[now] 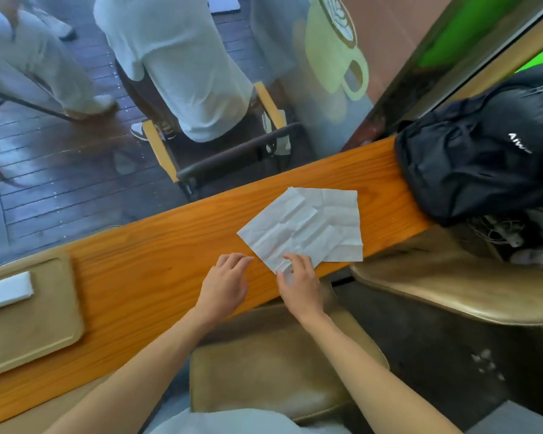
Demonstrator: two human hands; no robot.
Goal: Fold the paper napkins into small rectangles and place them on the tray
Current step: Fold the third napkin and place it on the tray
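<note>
Two unfolded white paper napkins lie overlapped on the orange wooden counter [157,245]. The upper napkin [286,227] is creased and turned like a diamond; the lower napkin [345,233] shows beneath it to the right. My right hand [298,283] pinches the near corner of the upper napkin. My left hand [226,283] hovers over the counter just left of that corner, fingers spread and holding nothing. At the far left a tan tray [41,321] carries one folded white napkin [5,291].
A black backpack [483,142] sits on the counter's right end. Tan stool seats stand below me [273,368] and to the right [452,286]. Beyond the glass stand a chair [220,158] and people in light clothes [176,64].
</note>
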